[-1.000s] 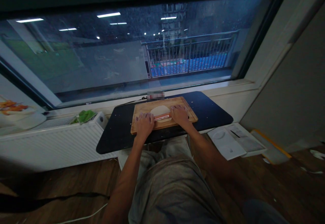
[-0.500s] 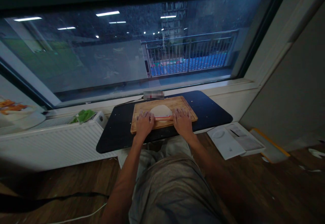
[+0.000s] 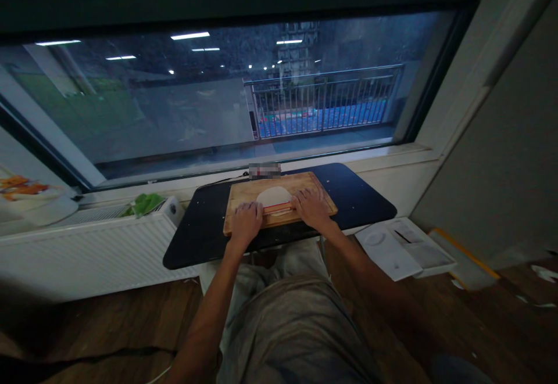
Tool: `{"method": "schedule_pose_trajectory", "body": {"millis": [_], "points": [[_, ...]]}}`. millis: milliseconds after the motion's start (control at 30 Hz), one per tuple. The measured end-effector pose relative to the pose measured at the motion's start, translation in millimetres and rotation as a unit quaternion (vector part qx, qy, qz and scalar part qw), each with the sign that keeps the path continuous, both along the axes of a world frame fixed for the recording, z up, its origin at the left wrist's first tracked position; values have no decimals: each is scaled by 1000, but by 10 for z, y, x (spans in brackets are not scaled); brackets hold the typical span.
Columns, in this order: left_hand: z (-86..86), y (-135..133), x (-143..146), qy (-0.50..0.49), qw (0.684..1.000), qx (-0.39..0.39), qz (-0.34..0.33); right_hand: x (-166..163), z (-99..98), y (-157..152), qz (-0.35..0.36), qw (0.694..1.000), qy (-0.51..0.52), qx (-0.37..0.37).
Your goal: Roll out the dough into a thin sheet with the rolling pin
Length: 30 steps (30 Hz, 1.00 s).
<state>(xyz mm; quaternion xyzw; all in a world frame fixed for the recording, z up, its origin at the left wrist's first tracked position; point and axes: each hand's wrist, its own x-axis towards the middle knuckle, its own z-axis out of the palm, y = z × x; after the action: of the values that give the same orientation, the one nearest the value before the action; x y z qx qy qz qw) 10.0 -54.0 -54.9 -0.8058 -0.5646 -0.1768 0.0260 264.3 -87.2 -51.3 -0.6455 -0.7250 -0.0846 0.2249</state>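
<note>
A flat round of pale dough (image 3: pixel 273 196) lies on the wooden cutting board (image 3: pixel 300 183). Across the near part of the dough rests a thin reddish rolling pin (image 3: pixel 278 207), slightly tilted up toward the right. My left hand (image 3: pixel 247 219) is closed around its left end, near the board's left side. The right end is under my right hand (image 3: pixel 310 205), which is angled inward with its fingers curled over the pin. Both ends of the pin are hidden by my hands.
The board sits on a black table (image 3: pixel 361 198) below a window. A small blurred object (image 3: pixel 264 170) stands behind the board. At left, green leaves (image 3: pixel 147 203) lie on a white radiator (image 3: pixel 100 250). An open white box (image 3: pixel 407 247) is on the right, low down.
My right hand has shifted a little left and turned inward. The rolling pin now slants more, its right end farther from me. The head view has tilted slightly upward.
</note>
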Motion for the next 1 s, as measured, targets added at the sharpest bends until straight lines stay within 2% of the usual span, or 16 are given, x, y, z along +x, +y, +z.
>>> {"method": "schedule_pose_trajectory", "body": {"millis": [67, 167, 233, 300, 500, 667, 833, 900, 1000], "points": [[17, 69, -19, -9, 1000, -25, 7, 47, 12, 62, 23, 1000, -6, -9], [109, 322, -52, -65, 994, -80, 25, 157, -18, 100, 104, 995, -6, -12], [183, 545, -82, -141, 984, -103, 26, 247, -59, 120, 154, 988, 4, -9], [231, 748, -114, -238, 963, -129, 0, 331, -107, 155, 171, 985, 18, -7], [173, 1025, -157, -306, 936, -165, -51, 461, -247, 278, 140, 988, 66, 20], [81, 1105, -226, -392, 909, -142, -14, 491, -297, 316, 163, 978, 122, 45], [34, 1077, -403, -392, 914, -97, 30, 488, -326, 378, 117, 978, 156, 75], [31, 1055, -391, -369, 925, -90, 23, 478, -330, 403, 104, 978, 164, 82], [48, 1038, -221, -339, 936, -97, -15, 453, -315, 408, 81, 981, 157, 80]]}}
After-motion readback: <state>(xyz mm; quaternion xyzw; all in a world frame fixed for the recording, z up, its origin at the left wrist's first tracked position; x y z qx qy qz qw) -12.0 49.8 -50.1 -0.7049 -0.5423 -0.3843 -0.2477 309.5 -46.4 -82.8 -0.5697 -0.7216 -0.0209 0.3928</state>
